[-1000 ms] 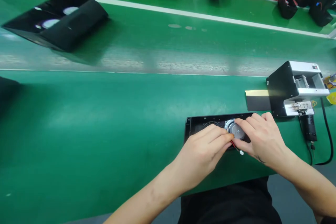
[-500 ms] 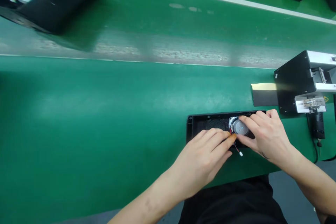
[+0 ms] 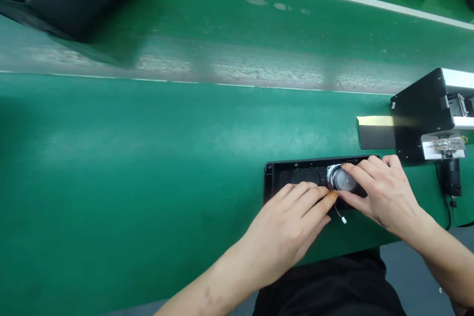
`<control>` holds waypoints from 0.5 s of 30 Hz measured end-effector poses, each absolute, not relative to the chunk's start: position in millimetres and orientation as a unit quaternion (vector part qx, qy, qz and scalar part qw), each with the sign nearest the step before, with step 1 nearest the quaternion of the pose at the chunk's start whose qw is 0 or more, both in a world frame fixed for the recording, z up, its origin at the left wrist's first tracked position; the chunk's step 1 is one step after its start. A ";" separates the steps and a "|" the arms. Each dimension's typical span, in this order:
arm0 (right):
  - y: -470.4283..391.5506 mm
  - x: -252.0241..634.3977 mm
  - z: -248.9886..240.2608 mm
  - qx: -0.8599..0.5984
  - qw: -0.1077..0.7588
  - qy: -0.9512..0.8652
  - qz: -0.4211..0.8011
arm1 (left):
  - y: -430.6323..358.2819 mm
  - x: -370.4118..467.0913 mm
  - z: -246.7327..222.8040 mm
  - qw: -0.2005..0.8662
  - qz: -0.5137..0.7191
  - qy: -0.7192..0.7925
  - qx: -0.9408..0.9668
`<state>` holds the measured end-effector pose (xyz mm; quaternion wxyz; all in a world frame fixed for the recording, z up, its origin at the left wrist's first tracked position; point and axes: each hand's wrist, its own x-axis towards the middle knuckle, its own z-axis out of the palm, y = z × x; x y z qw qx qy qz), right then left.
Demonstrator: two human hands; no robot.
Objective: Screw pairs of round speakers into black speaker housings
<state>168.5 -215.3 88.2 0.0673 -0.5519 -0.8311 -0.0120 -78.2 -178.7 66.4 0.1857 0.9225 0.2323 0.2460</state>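
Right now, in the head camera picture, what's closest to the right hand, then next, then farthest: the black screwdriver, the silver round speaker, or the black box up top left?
1. Silver round speaker: touched by the right hand.
2. Black screwdriver: to the hand's right.
3. Black box: way off, top left.

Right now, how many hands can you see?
2. The left hand is at the left edge of the silver speaker, by the wires; the right hand holds it from the right. Others could be outside the picture.
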 end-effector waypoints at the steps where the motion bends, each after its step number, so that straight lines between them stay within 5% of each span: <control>1: -215.6 168.6 88.2 -0.553 0.066 -0.830 -0.012 | -179.0 -78.1 66.1 0.186 0.247 0.232 0.922; 15: -216.9 167.6 86.7 -0.563 0.070 -0.823 -0.010 | -180.2 -80.7 64.4 0.185 0.243 0.233 0.923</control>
